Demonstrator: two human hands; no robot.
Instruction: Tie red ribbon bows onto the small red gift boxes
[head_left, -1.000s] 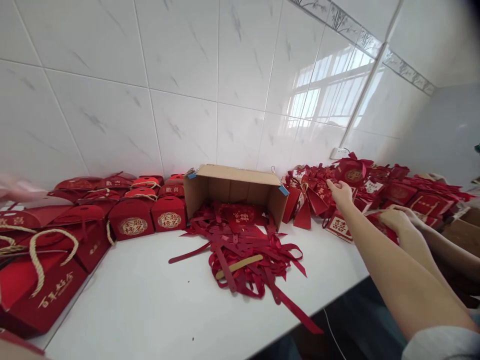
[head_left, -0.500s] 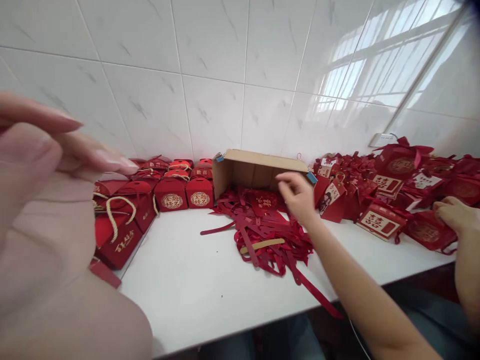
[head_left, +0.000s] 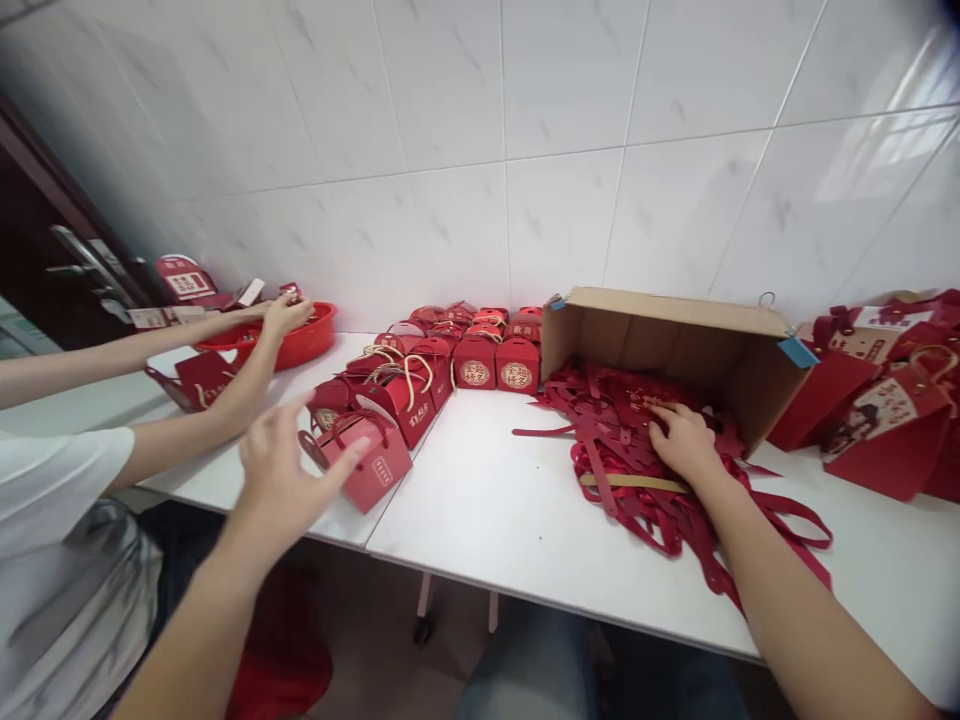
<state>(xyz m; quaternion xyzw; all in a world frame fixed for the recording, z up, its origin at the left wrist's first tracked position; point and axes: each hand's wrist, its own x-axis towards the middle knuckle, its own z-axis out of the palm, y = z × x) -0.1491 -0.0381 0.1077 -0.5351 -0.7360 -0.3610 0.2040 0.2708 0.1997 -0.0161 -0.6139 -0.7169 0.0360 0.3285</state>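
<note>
From where I stand, the person's left hand (head_left: 281, 485) is spread wide, thumb well apart from the fingers, in front of a small red gift box (head_left: 379, 472) that sits askew near the front edge of the white bench (head_left: 480, 490). The thumb overlaps the box from this angle, though I can't tell whether it touches. The right hand (head_left: 686, 445) reaches into the pile of red ribbons and strips (head_left: 596, 455), fingers partly curled over a dark red printed piece (head_left: 634, 390); whether it grips anything I can't tell. That pile spills out of a cardboard carton (head_left: 675, 307) lying on its side against the tiled wall (head_left: 562, 220), with a blue clip (head_left: 798, 352) at its right corner. A gold-coloured strip (head_left: 634, 483) lies across the ribbons, just below the right hand. Between the two hands, toward the wall, red boxes with rope handles (head_left: 409, 405) stand close together, reaching almost to the carton. Red gift bags (head_left: 892, 430) stand to the right of the carton. Over on the left, a co-worker's hands (head_left: 285, 315) are above a red basin (head_left: 319, 335), with an open red box (head_left: 196, 380) on the bench near those forearms.
</note>
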